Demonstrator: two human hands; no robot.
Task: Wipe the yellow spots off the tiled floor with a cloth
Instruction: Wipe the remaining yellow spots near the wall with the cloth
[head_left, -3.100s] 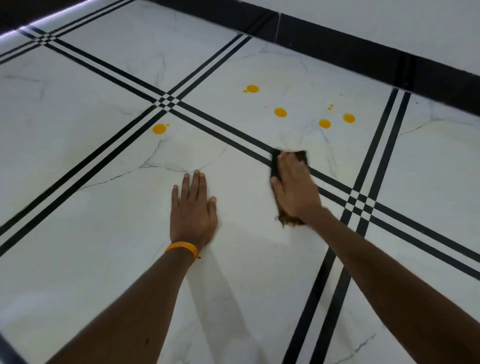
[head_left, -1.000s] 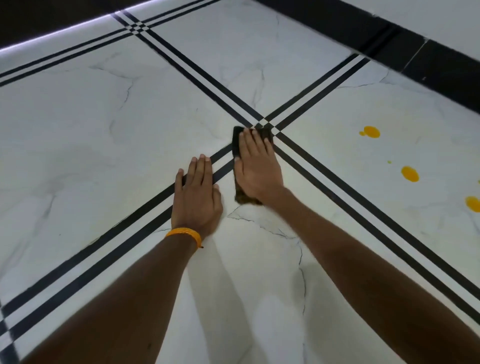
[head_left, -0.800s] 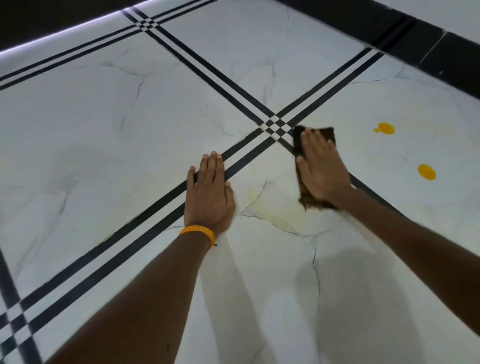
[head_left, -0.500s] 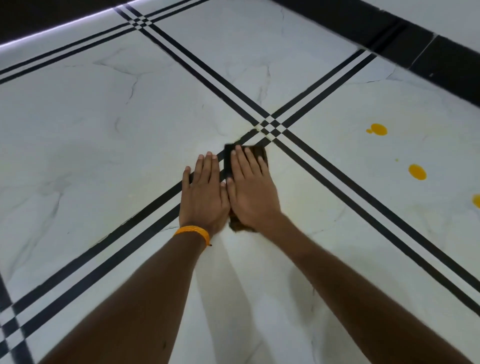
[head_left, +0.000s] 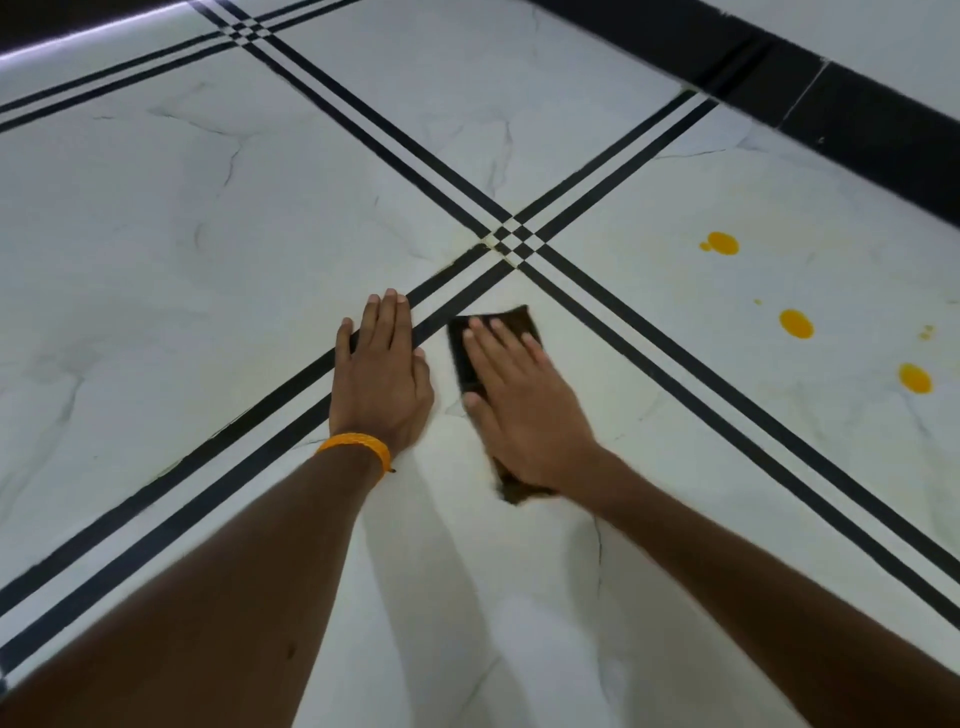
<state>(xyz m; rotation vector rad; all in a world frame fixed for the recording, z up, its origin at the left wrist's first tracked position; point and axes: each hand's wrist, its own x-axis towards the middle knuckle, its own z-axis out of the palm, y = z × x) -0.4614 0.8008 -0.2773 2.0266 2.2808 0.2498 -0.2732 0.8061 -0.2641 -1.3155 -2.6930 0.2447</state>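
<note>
**A:** Where is the dark brown folded cloth (head_left: 461, 358)?

**B:** Just right of the frame's centre, flat on the white marble-patterned tiled floor (head_left: 156, 234). The right hand (head_left: 524, 410) lies on it with straight fingers, palm pressing down. An edge shows beyond the fingertips and a frayed corner under the wrist.

**A:** And the other hand?

**B:** The left hand (head_left: 382, 379), with the orange woven wristband (head_left: 358, 447), lies flat across the black double stripes (head_left: 291, 384). Its fingers are together and hold nothing.

**A:** How will the cloth handle?

**B:** It looks soft, light and limp, so it will likely bunch if pushed from one edge. The glossy tile looks slick. A broad palm over its middle seems best, not a pinch.

**A:** What's left?

**B:** Three round yellow spots (head_left: 796, 323) with small specks, at the right of the frame, well apart from the cloth.
</note>
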